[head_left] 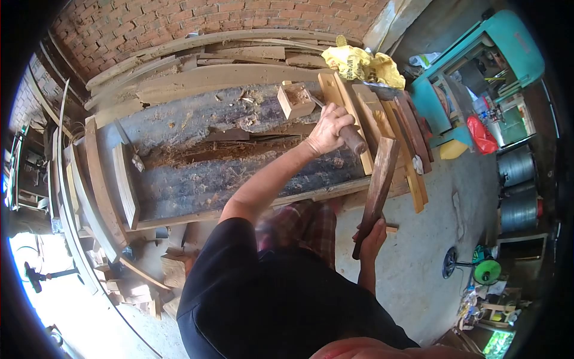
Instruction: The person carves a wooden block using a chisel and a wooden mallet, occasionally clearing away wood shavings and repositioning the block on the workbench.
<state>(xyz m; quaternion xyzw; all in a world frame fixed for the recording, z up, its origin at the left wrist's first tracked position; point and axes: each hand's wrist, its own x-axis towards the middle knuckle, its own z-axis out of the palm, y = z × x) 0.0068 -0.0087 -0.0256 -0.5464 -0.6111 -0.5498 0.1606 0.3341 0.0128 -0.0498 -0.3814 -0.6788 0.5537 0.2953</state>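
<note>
My left hand (pixel 329 128) is wrapped round a tool with a thick round wooden handle (pixel 353 139). A thin shaft extends from that hand towards a small pale wooden block (pixel 295 100) with a hollowed top; whether they touch is hard to tell. Lower right, my right hand (pixel 372 238) grips the lower end of a long dark wooden bar (pixel 381 185), which tilts upward across the ends of loose boards. Beneath my left forearm lies a large dark slab (pixel 257 179) with a rough, cracked hollow along its middle.
Several boards (pixel 410 152) lie across the slab's right end. A yellow bag (pixel 365 64) sits behind them. Curved planks (pixel 127 185) cross the left end. A teal cabinet (pixel 442 78) stands at the right, with metal cylinders (pixel 517 185) and a green fan (pixel 487 272) beyond the floor.
</note>
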